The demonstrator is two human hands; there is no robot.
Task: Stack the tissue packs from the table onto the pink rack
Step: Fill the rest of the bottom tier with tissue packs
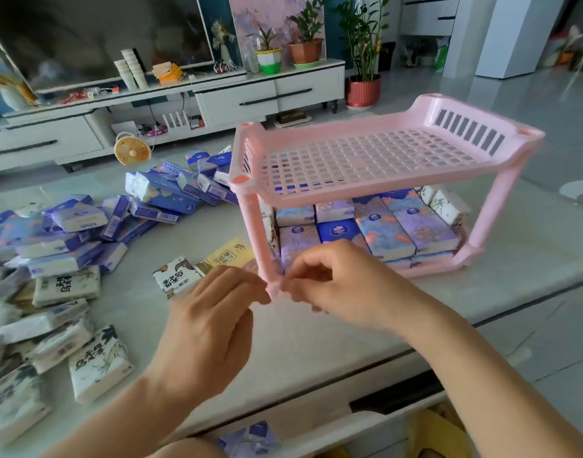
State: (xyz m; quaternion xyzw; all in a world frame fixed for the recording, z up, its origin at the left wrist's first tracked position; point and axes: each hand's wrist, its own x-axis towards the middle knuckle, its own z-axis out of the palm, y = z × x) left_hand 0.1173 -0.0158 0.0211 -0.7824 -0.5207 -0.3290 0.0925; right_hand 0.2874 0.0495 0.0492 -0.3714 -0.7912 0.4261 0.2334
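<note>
The pink rack [259, 233] stands on the table with two tiers. Its upper shelf [366, 153] holds nothing. Several purple and blue tissue packs [389, 233] fill the lower tier. My left hand [214, 312] and my right hand [329, 285] meet at the rack's front-left foot, and the curled fingertips of both pinch that corner. A white pack [174, 276] and a yellow pack [230, 256] lie just left of the foot, partly hidden behind my left hand. Loose blue packs [164, 190] and white printed packs [98, 361] are heaped across the left of the table.
The table's front edge [316, 385] runs diagonally below my wrists, and a pack [250, 438] shows beneath it. A small yellow fan [131, 153] sits on the floor beyond the table. A white TV cabinet [237, 97] with potted plants stands behind.
</note>
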